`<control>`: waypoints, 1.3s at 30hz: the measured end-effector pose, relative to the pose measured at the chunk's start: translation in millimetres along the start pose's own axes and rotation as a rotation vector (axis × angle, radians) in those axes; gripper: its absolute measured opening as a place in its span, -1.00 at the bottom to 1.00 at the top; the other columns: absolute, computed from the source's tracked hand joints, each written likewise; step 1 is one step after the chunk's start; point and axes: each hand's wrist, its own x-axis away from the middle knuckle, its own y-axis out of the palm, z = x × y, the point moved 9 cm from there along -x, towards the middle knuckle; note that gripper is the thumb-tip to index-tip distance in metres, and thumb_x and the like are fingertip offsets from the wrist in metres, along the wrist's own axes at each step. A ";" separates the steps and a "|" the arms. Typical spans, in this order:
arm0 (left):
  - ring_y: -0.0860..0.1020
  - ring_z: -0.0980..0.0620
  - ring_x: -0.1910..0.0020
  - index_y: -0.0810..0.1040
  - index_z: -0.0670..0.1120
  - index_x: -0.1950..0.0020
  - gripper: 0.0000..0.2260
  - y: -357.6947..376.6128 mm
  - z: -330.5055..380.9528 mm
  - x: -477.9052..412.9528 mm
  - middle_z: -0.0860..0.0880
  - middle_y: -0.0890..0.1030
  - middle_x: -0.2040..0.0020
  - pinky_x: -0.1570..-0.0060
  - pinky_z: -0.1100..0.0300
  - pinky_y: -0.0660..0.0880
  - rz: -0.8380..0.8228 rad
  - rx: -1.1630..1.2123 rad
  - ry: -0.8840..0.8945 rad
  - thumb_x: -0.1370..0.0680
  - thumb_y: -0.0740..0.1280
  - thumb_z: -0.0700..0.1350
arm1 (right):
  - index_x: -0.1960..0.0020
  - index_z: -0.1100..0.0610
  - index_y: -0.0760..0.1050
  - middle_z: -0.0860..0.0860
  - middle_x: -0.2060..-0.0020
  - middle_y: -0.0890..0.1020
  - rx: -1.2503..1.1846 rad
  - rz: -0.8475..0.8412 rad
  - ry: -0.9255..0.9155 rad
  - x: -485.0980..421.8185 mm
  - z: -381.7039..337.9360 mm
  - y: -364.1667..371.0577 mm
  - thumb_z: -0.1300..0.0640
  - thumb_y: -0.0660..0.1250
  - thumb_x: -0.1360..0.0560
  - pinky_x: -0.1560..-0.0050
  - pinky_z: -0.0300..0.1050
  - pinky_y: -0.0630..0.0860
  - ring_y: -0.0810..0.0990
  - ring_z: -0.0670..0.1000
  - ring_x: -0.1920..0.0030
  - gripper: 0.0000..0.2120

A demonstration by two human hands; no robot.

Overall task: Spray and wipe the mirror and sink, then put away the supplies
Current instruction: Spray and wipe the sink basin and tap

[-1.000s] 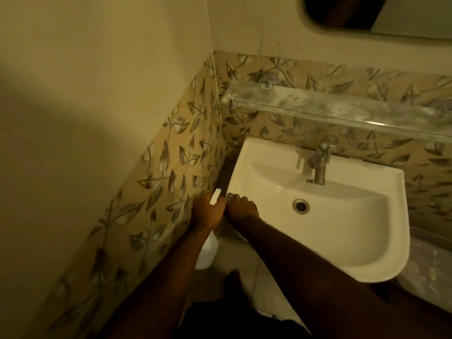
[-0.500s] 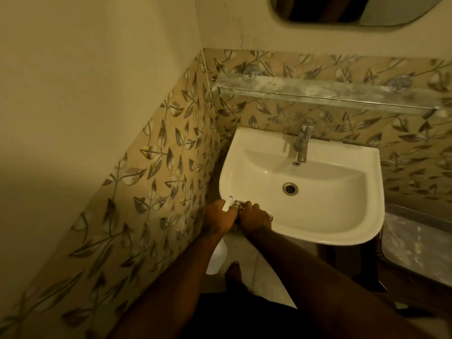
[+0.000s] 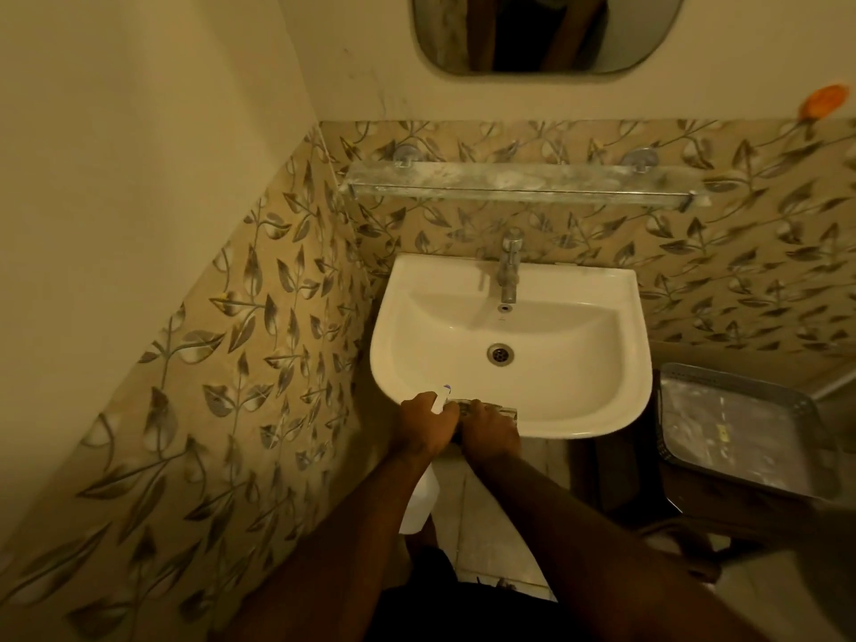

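My left hand [image 3: 426, 424] is wrapped around the neck of a white plastic spray bottle [image 3: 419, 502], whose body hangs below the wrist and whose nozzle tip pokes up at the near rim of the white ceramic sink [image 3: 579, 410]. My right hand [image 3: 491, 426] sits just beside it, fingers curled over a small patterned cloth that lies against that same front-left edge; I cannot tell how firmly it pinches the cloth. The rounded wall mirror [image 3: 546, 34] hangs above, beyond the dusty glass shelf [image 3: 509, 185] and the chrome tap [image 3: 509, 266]. I judge the step in hand to be readying bottle and cloth before spraying. To do it well, I would turn the nozzle away from my knuckles, keep the cloth bunched and clear of the spray, and lift the bottle toward the mirror first.
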 end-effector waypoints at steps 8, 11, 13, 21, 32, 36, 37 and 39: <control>0.55 -0.08 0.11 0.59 -0.20 0.06 -0.79 31.0 27.9 7.2 -0.17 0.67 -0.01 0.11 0.12 0.49 -0.050 -0.015 0.059 -0.55 0.31 -0.06 | -0.30 0.01 0.55 0.06 -0.17 0.58 0.055 0.011 0.080 13.0 45.0 -7.1 -0.02 0.32 -0.60 0.06 -0.05 0.58 0.63 0.08 -0.12 -0.71; 0.52 -0.04 0.11 0.61 -0.21 0.00 -0.77 43.5 37.6 7.7 -0.16 0.67 -0.05 0.09 0.16 0.46 -0.071 -0.059 0.083 -0.57 0.31 -0.04 | -0.29 0.04 0.57 0.07 -0.18 0.57 0.082 0.014 0.091 18.8 61.4 -11.9 0.05 0.31 -0.63 0.06 -0.05 0.59 0.62 0.08 -0.14 -0.74; 0.56 -0.08 0.08 0.62 -0.21 -0.04 -0.75 51.4 45.3 7.5 -0.17 0.67 -0.06 0.09 0.16 0.45 -0.091 -0.091 0.090 -0.58 0.31 -0.03 | -0.27 0.08 0.59 0.08 -0.17 0.58 0.075 0.027 0.124 22.5 73.5 -17.6 0.07 0.31 -0.63 0.03 -0.02 0.61 0.61 0.09 -0.15 -0.75; 0.59 -0.07 0.13 0.60 -0.15 0.07 -0.75 87.4 79.5 -0.1 -0.13 0.66 0.05 0.17 0.11 0.52 -0.193 -0.136 0.154 -0.57 0.29 0.02 | -0.36 0.05 0.51 0.10 -0.27 0.53 0.060 0.083 0.213 28.1 119.3 -18.3 0.05 0.23 -0.66 -0.10 0.01 0.59 0.55 0.11 -0.24 -0.71; 0.62 -0.13 0.24 0.54 -0.10 0.19 -0.75 136.8 132.5 -30.0 -0.09 0.61 0.21 0.27 -0.09 0.67 -0.345 -0.105 0.220 -0.45 0.25 0.08 | -0.63 0.04 0.12 0.12 -0.63 0.10 -0.237 0.054 0.436 23.6 192.0 -22.9 0.05 0.13 -0.70 -0.52 0.16 0.21 0.08 0.16 -0.61 -0.47; 0.63 -0.11 0.22 0.52 -0.07 0.20 -0.75 150.8 153.1 -41.6 -0.08 0.62 0.19 0.23 -0.09 0.67 -0.408 -0.120 0.264 -0.44 0.24 0.10 | -0.63 0.01 0.12 0.08 -0.64 0.08 -0.305 0.050 0.473 10.3 209.5 -21.1 0.05 0.12 -0.70 -0.52 0.15 0.21 0.07 0.15 -0.62 -0.48; 0.63 -0.10 0.21 0.53 -0.08 0.18 -0.76 152.6 158.6 -43.8 -0.08 0.63 0.18 0.22 -0.08 0.68 -0.426 -0.114 0.269 -0.45 0.26 0.08 | -0.63 0.01 0.12 0.07 -0.64 0.07 -0.311 0.044 0.478 7.8 213.9 -20.8 0.05 0.13 -0.69 -0.52 0.15 0.21 0.07 0.14 -0.62 -0.47; 0.64 -0.09 0.20 0.54 -0.11 0.13 -0.77 155.0 168.0 -49.2 -0.08 0.64 0.15 0.23 -0.05 0.68 -0.454 -0.098 0.274 -0.48 0.28 0.06 | -0.63 0.00 0.14 0.05 -0.64 0.07 -0.326 0.051 0.492 4.0 221.6 -23.0 0.08 0.17 -0.68 -0.53 0.15 0.22 0.07 0.14 -0.62 -0.46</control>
